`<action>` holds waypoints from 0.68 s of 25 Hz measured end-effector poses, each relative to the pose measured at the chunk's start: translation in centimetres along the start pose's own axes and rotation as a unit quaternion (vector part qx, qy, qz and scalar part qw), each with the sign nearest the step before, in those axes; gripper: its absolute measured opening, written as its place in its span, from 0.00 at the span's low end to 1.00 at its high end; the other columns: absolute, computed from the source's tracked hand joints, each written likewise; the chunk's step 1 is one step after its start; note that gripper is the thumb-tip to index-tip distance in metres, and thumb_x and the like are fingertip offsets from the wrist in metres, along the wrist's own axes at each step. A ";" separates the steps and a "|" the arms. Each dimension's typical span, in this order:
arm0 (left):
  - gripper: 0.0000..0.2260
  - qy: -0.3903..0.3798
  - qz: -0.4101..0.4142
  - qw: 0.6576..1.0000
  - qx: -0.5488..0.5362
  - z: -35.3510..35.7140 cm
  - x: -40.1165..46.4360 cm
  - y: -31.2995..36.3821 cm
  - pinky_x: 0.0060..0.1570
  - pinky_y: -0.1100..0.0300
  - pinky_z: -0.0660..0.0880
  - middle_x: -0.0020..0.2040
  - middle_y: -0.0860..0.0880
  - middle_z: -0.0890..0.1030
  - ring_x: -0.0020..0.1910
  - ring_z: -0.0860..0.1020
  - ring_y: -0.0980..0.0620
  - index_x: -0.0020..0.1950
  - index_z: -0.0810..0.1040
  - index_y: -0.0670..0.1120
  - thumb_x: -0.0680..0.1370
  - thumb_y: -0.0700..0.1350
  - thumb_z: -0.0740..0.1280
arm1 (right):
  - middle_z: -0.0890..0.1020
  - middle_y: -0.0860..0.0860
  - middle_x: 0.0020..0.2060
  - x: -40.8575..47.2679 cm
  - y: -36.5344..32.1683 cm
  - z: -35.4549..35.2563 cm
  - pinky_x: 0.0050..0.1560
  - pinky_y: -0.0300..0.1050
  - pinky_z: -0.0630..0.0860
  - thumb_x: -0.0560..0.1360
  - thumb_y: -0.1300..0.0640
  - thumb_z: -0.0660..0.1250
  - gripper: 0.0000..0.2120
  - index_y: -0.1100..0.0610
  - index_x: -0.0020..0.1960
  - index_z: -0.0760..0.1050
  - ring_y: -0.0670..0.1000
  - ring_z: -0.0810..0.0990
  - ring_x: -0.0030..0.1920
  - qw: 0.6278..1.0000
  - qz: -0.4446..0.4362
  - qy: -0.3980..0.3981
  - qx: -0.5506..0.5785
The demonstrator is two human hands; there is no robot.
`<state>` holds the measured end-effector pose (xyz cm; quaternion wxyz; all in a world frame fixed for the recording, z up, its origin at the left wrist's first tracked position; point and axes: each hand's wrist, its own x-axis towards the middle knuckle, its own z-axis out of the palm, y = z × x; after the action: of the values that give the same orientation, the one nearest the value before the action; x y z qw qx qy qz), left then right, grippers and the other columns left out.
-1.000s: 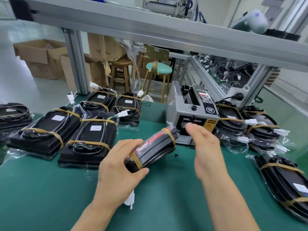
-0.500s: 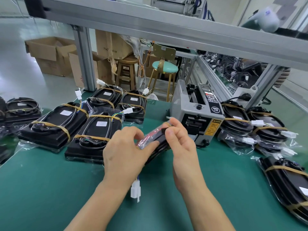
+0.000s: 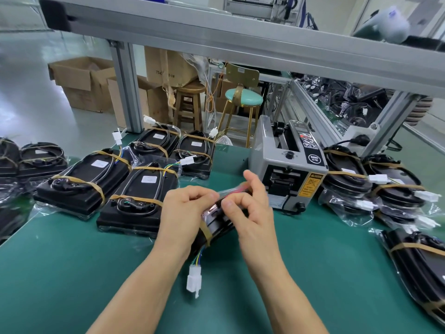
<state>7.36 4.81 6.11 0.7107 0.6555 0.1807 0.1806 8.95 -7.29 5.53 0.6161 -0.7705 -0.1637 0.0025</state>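
Above the green mat (image 3: 325,261) I hold a black flat unit (image 3: 218,221) in a clear bag, bound near its lower end by a brown tape band. My left hand (image 3: 184,213) grips its left side. My right hand (image 3: 252,213) pinches the bag's top edge with thumb and curled fingers, where some red shows. From the unit's lower end hang coloured wires ending in a white connector (image 3: 194,280). The far end of the unit is hidden behind my fingers.
A grey tape dispenser machine (image 3: 289,169) stands just behind my hands. Several taped black units lie in rows at the left (image 3: 142,189) and in piles at the right (image 3: 390,189). An aluminium frame beam (image 3: 240,42) crosses overhead, its post (image 3: 126,92) at back left.
My right hand came back from the tape dispenser to the unit and now pinches its top edge. Both hands with the unit sit lower and nearer. The view shifted slightly.
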 end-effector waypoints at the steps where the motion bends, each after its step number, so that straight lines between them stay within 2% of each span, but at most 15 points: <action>1: 0.11 -0.006 -0.014 1.000 -0.024 0.0 0.2 -0.1 0.40 0.56 0.75 0.32 0.44 0.82 0.34 0.78 0.49 0.32 0.83 0.44 0.71 0.33 0.69 | 0.61 0.33 0.71 0.0 0.3 -0.3 0.75 0.62 0.47 0.75 0.53 0.68 0.10 0.49 0.35 0.77 0.36 0.56 0.73 1.000 0.004 0.006 -0.005; 2: 0.11 -0.012 -0.022 0.999 -0.038 0.0 0.3 -0.2 0.38 0.58 0.75 0.32 0.44 0.82 0.33 0.78 0.50 0.31 0.83 0.44 0.71 0.32 0.69 | 0.61 0.34 0.71 0.0 0.4 -0.6 0.75 0.62 0.47 0.75 0.54 0.69 0.09 0.49 0.35 0.78 0.37 0.55 0.73 1.000 0.007 0.005 -0.012; 5: 0.12 -0.020 -0.031 0.998 -0.056 0.0 0.3 -0.7 0.35 0.61 0.75 0.31 0.45 0.82 0.31 0.78 0.52 0.32 0.83 0.43 0.72 0.31 0.67 | 0.60 0.32 0.70 -0.1 0.1 -0.8 0.75 0.61 0.46 0.70 0.48 0.67 0.05 0.45 0.36 0.79 0.38 0.53 0.74 0.999 0.007 -0.006 -0.038; 8: 0.11 0.013 0.011 1.000 -0.019 0.2 0.1 -1.4 0.41 0.54 0.75 0.35 0.45 0.83 0.35 0.78 0.50 0.35 0.83 0.45 0.74 0.34 0.68 | 0.59 0.29 0.69 -0.2 0.0 -0.6 0.75 0.60 0.45 0.67 0.47 0.66 0.05 0.43 0.35 0.78 0.37 0.50 0.75 0.999 0.007 -0.018 -0.046; 10: 0.09 0.022 0.031 0.999 -0.021 0.0 0.0 -1.4 0.44 0.53 0.74 0.36 0.46 0.83 0.37 0.78 0.50 0.36 0.84 0.46 0.74 0.35 0.68 | 0.60 0.29 0.69 -0.1 0.0 -0.8 0.75 0.58 0.46 0.67 0.48 0.66 0.06 0.43 0.32 0.78 0.35 0.49 0.75 0.999 0.017 -0.030 -0.029; 12: 0.05 -0.030 0.062 0.997 -0.041 -0.6 -0.4 -1.4 0.47 0.56 0.73 0.40 0.48 0.84 0.42 0.80 0.53 0.41 0.84 0.46 0.71 0.38 0.70 | 0.62 0.31 0.70 0.1 0.0 -1.1 0.76 0.54 0.48 0.67 0.50 0.67 0.07 0.46 0.31 0.78 0.32 0.49 0.73 0.999 0.032 -0.044 0.005; 15: 0.22 -0.156 0.171 0.972 0.025 -2.5 -1.3 -2.1 0.59 0.55 0.72 0.59 0.52 0.79 0.61 0.75 0.55 0.56 0.79 0.50 0.62 0.41 0.73 | 0.65 0.35 0.71 0.5 -0.3 -1.6 0.76 0.49 0.52 0.67 0.54 0.68 0.06 0.51 0.32 0.78 0.29 0.52 0.72 0.994 0.049 -0.069 0.073; 17: 0.26 -0.206 0.225 0.947 0.106 -3.3 -1.4 -2.1 0.64 0.60 0.67 0.66 0.55 0.72 0.67 0.70 0.56 0.56 0.79 0.55 0.61 0.39 0.74 | 0.66 0.36 0.70 0.7 -0.2 -1.9 0.75 0.47 0.55 0.71 0.59 0.70 0.07 0.54 0.34 0.79 0.29 0.57 0.70 0.991 0.055 -0.080 0.096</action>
<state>4.53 6.86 3.75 0.5998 0.7735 -0.1032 0.1766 10.00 -8.89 6.33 0.6711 -0.7130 -0.1689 0.1133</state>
